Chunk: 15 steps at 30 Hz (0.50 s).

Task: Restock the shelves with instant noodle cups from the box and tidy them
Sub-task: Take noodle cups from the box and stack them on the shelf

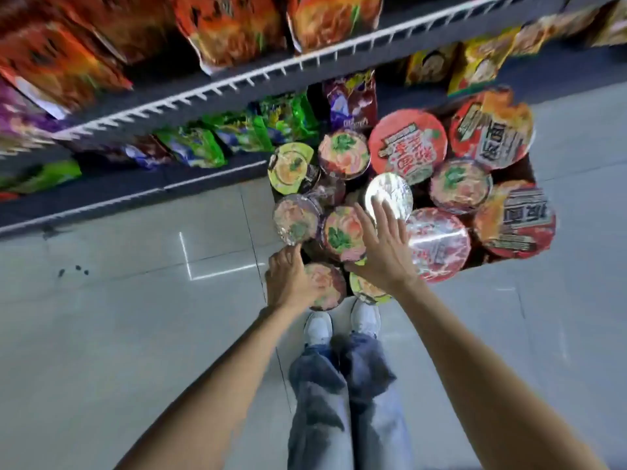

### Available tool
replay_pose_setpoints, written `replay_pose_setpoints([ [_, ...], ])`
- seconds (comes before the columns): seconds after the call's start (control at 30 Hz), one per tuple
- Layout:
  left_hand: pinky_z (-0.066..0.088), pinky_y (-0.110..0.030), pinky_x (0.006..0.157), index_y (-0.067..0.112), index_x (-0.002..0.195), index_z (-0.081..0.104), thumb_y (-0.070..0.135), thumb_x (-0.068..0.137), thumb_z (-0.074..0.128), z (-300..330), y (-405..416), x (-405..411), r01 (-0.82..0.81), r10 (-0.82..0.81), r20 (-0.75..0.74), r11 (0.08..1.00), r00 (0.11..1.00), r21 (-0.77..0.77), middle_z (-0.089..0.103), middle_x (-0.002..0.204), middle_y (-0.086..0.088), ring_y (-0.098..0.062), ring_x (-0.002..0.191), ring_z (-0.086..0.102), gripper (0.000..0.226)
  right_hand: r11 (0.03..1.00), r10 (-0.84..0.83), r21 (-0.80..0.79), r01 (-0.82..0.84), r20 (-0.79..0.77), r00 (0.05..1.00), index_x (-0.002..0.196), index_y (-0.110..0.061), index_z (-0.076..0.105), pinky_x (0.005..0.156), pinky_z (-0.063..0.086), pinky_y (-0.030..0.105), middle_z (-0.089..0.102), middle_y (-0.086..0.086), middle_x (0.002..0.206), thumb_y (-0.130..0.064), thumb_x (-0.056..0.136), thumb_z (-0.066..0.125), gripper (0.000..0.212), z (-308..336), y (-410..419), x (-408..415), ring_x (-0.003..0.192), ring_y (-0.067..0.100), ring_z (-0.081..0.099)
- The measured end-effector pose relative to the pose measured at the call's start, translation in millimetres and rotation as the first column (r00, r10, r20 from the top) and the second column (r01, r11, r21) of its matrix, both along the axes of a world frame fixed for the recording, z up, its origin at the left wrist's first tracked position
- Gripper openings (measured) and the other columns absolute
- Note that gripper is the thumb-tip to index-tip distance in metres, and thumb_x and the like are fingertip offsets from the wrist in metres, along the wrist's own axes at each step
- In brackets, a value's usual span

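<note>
Left fingers (307, 266) over noodle cup (324, 286)

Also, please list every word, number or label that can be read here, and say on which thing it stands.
"面": on the orange bowl lid, far right; the character beside it is blurred.
"面": on the red bowl lid nearer the person; the rest is blurred.
Large round red lid: big characters, too blurred to read.
Purple bag: pale print, unreadable.
No numbers can be read.
</note>
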<state>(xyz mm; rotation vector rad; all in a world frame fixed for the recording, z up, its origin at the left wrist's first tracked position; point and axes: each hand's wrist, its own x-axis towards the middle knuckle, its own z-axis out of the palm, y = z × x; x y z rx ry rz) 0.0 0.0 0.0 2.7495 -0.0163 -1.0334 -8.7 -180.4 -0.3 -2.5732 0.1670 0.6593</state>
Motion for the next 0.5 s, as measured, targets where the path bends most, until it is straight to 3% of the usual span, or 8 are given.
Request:
replay_pose_setpoints([
  [0.1,0.027,-0.048,0.109,0.025,0.148,0.003,0.061,0.052,0.079,-28.2,-1.1,-24.8,0.025,-0.025,-0.011,0.999,1.000,0.023,0.020,0.147,-0.010,-0.029,0.136,0.019,0.128,0.982,0.170,-0.086,-0.171,-0.019,0.985,0.150,-0.027,-0.012,0.114,-0.011,0.049,-0.021,0.010,0.157,-0.055,0.071,0.072,0.119,-22.7,8.0,14.3,0.144,0.029,-0.020],
  [0.2,0.016,-0.059,0.113,0.034,0.141,-0.011,0.060,0.046,0.084,-47.4,-11.4,-52.9,0.023,-0.024,-0.014,0.999,1.000,-0.035,0.005,0.154,-0.015,-0.034,0.142,0.008,0.137,0.964,0.232,-0.138,-0.229,0.009,0.973,0.151,-0.028,-0.010,0.114,-0.011,0.049,-0.011,0.012,0.159,-0.056,0.071,0.072,0.118,-33.0,7.1,16.8,0.145,0.030,-0.016],
  [0.3,0.030,-0.058,0.105,0.028,0.141,-0.001,0.059,0.039,0.086,-59.1,-23.3,-58.5,-0.019,0.019,0.120,1.000,0.993,-0.006,0.018,0.152,-0.023,-0.041,0.138,0.023,0.138,0.963,0.230,-0.163,-0.217,0.066,0.971,0.152,-0.027,0.004,0.116,-0.003,0.050,0.012,0.016,0.155,-0.051,0.066,0.076,0.115,-32.2,2.0,18.5,0.145,0.035,0.001],
  [0.4,0.046,-0.048,0.087,0.023,0.140,0.014,0.051,0.035,0.089,-60.4,-26.4,-55.9,-0.058,0.057,0.184,0.998,0.981,0.000,0.036,0.142,-0.023,-0.040,0.123,0.042,0.132,0.986,0.148,-0.100,-0.135,0.139,0.979,0.151,-0.023,0.019,0.114,0.012,0.052,0.023,0.021,0.149,-0.047,0.061,0.079,0.111,-16.5,4.1,18.1,0.138,0.041,0.016],
  [0.5,0.042,-0.045,0.091,0.024,0.141,0.007,0.044,0.042,0.089,-48.0,-18.8,-53.0,-0.114,0.122,0.172,0.992,0.978,-0.056,0.031,0.143,-0.020,-0.035,0.127,0.036,0.130,1.000,-0.026,0.020,0.022,0.226,0.974,0.148,-0.017,0.027,0.105,0.028,0.051,0.027,0.025,0.143,-0.050,0.061,0.071,0.103,18.4,4.3,12.2,0.129,0.042,0.027],
])
